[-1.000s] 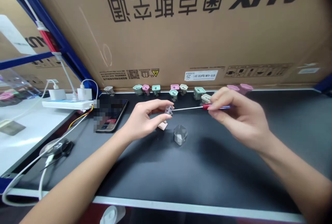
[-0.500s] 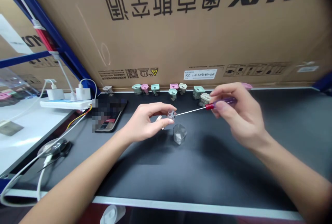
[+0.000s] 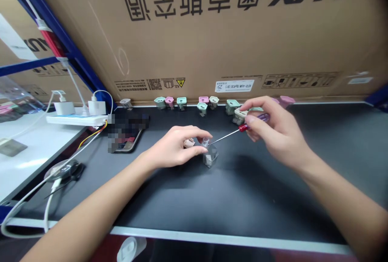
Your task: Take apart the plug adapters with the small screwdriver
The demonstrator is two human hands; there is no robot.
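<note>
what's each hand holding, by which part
Right hand: red-and-purple metal-shafted screwdriver, by its handle. Left hand: small translucent grey plastic piece, pinched; exact part unclear.

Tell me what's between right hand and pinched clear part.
In the head view, a screwdriver shaft spans from the right hand toward the clear part.

From my remote seat I see a screwdriver [image 3: 243, 127] with shiny metal shaft [image 3: 225, 136] and glossy plastic handle [image 3: 263, 117], a smooth clear plastic piece [image 3: 210, 159], a matt tabletop [image 3: 227, 205], and far matt cardboard [image 3: 188, 51].
</note>
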